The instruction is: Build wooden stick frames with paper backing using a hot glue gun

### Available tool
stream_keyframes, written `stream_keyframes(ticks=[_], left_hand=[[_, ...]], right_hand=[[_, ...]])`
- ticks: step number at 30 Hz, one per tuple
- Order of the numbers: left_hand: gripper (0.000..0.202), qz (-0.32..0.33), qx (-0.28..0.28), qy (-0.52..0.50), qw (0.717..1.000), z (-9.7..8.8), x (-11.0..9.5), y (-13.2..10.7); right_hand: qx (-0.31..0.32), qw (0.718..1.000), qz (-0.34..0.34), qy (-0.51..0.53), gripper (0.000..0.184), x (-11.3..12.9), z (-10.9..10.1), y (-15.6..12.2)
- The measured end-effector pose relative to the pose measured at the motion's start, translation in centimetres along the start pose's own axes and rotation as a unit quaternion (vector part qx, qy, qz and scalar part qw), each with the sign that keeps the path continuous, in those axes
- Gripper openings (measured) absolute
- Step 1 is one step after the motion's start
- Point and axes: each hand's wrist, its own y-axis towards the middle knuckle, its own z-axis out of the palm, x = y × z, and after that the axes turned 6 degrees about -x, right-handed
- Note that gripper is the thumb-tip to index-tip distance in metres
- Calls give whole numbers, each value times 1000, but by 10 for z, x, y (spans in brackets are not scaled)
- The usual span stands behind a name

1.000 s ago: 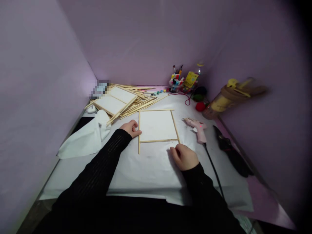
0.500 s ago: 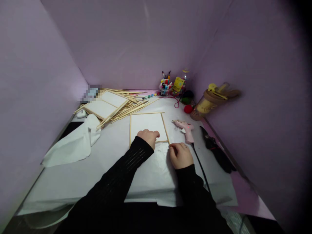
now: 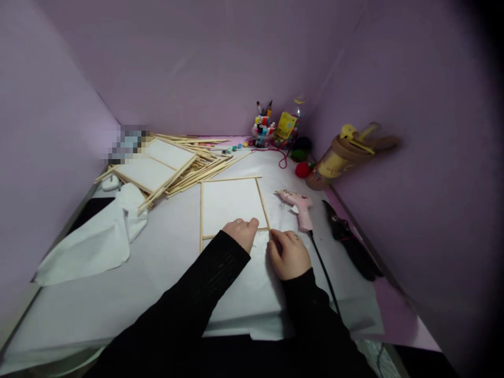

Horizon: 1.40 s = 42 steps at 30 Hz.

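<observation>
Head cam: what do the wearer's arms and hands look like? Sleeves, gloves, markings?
Both arms wear long black sleeves to the wrist. The left sleeve shows a fine ribbed knit; the right sleeve is too dark to tell. The left hand and right hand are ungloved.

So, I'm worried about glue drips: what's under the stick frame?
White paper lies under the stick frame. The left hand covers part of its near edge; what lies beneath the paper is hidden.
</observation>
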Motion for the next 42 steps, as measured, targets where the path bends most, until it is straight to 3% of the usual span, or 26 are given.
stream_keyframes(ticks=[13, 22, 28, 37, 42], left_hand=[[26, -26, 5, -33, 999, 4, 3, 7], [26, -23, 10, -38, 999, 3, 3, 8], [27, -20, 17, -40, 999, 1, 3, 8], [25, -57, 16, -42, 997, 3, 5, 5], [25, -58, 18, -54, 997, 2, 6, 5]], right_hand=[[-9, 1000, -15, -15, 30, -1, 1, 0], [22, 999, -17, -44, 30, 3, -3, 1], [19, 1000, -17, -17, 30, 1, -1, 2], [2, 998, 47, 48, 30, -1, 3, 1], [7, 998, 25, 50, 27, -2, 2, 1]])
